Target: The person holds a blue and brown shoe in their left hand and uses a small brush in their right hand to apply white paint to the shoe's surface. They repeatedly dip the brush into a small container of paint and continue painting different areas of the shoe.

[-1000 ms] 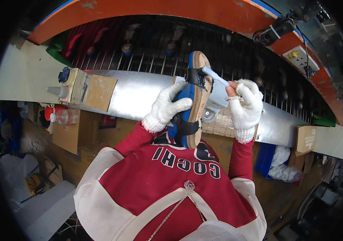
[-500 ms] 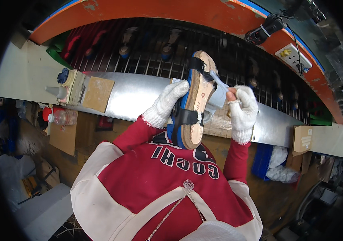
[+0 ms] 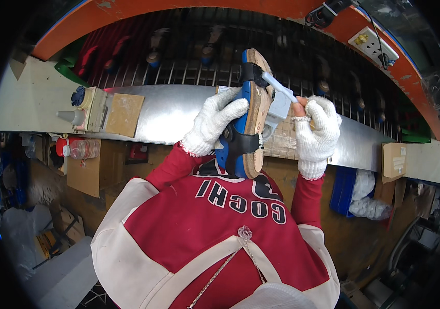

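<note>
A sandal [image 3: 259,116] is held over the metal bench [image 3: 168,110] by the partly curled left hand [image 3: 213,121]; a pale tool [image 3: 280,88] is pinched by the nearly closed right hand [image 3: 318,131], its tip by a black strap [image 3: 251,73]. A pale container [image 3: 280,106] is partly hidden behind the sandal, its contents unseen; crumpled plastic [image 3: 367,206] is bunched against a blue bin [image 3: 341,191].
</note>
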The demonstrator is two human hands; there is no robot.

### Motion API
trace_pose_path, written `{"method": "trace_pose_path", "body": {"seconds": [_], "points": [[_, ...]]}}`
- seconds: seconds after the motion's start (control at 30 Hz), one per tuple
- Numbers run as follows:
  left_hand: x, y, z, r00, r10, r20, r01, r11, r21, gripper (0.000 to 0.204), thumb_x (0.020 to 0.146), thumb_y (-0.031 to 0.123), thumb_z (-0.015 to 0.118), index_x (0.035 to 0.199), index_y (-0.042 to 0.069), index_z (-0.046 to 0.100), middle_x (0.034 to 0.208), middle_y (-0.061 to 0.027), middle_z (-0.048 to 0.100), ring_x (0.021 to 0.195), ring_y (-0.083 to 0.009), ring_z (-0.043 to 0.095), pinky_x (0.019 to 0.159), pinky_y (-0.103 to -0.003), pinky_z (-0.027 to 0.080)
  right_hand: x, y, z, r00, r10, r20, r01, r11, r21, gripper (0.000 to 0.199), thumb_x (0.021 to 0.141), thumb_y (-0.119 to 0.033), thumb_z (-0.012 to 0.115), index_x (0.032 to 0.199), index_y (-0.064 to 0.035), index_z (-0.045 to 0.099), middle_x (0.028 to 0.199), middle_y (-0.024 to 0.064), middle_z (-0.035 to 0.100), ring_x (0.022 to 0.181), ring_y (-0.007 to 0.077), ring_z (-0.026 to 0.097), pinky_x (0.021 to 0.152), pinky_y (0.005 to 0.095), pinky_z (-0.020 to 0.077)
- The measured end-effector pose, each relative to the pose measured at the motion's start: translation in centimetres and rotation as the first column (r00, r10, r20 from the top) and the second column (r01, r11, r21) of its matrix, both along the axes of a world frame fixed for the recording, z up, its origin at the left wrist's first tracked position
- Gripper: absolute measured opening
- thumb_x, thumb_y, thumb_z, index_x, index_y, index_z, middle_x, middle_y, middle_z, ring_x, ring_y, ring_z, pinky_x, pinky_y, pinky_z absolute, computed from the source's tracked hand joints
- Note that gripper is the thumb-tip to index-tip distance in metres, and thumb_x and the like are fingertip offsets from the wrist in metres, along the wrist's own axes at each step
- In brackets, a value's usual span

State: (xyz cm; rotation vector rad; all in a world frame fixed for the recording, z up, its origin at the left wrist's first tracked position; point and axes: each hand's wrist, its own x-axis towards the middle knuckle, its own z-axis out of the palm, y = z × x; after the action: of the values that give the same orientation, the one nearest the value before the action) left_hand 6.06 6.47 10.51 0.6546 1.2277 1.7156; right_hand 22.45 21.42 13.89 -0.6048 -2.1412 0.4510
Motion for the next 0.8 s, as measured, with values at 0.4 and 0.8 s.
{"method": "trace_pose_path", "body": {"seconds": [0.4,0.8], "points": [[-0.2,-0.2,0.0,0.998,0.021,0.066,-0.022,1.0,0.021,0.068,0.093,0.043,0.067,0.136,-0.008,0.052,0.12,-0.0139,0.065,0.11,-0.0166,0.061,0.098,-0.03,0.048,2.1,-1.9,-3.1,0.996,0.087,-0.036,-0.09,0.989,-0.118,0.018,0.078,-0.015,0.082,0.093,-0.0072,0.077,0.091,0.0064,0.067,0.081,0.0205,0.058,0.075,0.0333,0.0416],[-2.1,0.7,-0.5,0.994,0.08,0.077,-0.084,0.995,0.053,0.057,0.095,0.041,0.067,0.129,-0.004,0.058,0.116,-0.0097,0.066,0.104,-0.0127,0.063,0.093,-0.027,0.051,3.7,-3.6,-3.3,0.991,0.13,0.027,-0.128,0.989,-0.074,0.021,0.073,-0.011,0.084,0.091,-0.0062,0.076,0.088,0.007,0.066,0.083,0.0236,0.061,0.077,0.0346,0.0427]]}}
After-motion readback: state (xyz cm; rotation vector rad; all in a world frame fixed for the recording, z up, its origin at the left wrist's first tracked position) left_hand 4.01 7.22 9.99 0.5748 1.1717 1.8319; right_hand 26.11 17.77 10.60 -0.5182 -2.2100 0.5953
